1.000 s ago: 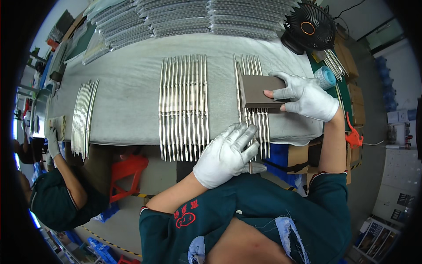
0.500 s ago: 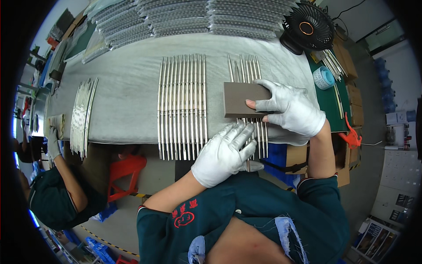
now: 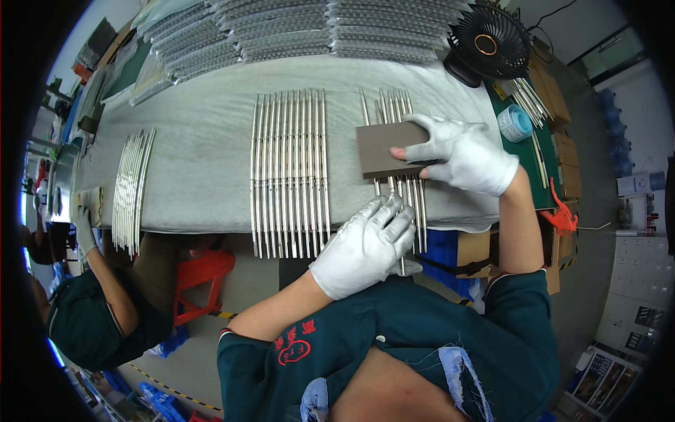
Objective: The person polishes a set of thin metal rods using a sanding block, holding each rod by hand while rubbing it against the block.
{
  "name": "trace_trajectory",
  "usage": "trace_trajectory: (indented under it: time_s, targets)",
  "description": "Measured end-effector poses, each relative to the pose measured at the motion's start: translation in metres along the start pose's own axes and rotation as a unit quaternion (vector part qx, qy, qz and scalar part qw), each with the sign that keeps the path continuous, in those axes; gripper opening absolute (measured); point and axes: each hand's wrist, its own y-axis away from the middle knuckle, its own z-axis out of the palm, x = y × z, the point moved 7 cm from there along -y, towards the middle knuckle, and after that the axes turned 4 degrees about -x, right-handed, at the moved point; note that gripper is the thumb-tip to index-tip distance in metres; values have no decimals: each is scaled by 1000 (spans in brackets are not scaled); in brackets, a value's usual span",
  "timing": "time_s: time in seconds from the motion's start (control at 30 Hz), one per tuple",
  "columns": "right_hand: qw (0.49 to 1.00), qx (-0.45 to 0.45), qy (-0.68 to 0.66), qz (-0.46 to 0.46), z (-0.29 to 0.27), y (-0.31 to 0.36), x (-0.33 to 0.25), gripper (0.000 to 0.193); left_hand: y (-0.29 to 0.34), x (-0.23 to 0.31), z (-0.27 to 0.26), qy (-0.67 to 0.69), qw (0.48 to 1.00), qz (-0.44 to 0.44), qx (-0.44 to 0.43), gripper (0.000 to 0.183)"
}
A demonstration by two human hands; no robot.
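My right hand, in a white glove with a bare fingertip showing, grips a flat grey-brown block. The block lies across a group of thin metal rods on the right of the cloth-covered table and hides their middles. Just nearer to me, my left hand, also gloved, has its fingers closed over a metal rod. That rod's near end sticks out below the fingers, past the table edge. To the left, a wider row of shiny rods lies side by side, their near ends overhanging the edge.
Another bunch of rods lies at the left, near a co-worker's gloved hand. Stacked clear-wrapped packs line the far side. A black fan, a blue-white tape roll and a red air gun are at the right.
The block and my right hand have slid a little away from me along the rods. My left hand has shifted slightly to the right, with its fingers still over the rod.
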Motion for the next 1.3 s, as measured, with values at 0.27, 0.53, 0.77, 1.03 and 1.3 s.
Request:
trace_trajectory:
  time_s: [0.27, 0.53, 0.77, 1.03, 1.3]
  targets:
    - [999, -1, -48, -2, 8, -12, -1, 45, 3, -5, 8, 19, 1000, -3, 4, 56]
    - [996, -5, -84, 12, 11, -12, -7, 49, 9, -7, -4, 33, 994, 4, 104, 66]
    - [995, -25, -80, 61, 3, 8, 14, 54, 9, -7, -3, 35, 995, -1, 96, 66]
    - [997, -28, -11, 76, -3, 42, 35, 49, 15, -15, -7, 96, 988, -32, 117, 64]
    - [999, -13, -19, -23, 3, 7, -25, 46, 10, -9, -1, 44, 994, -23, 94, 62]
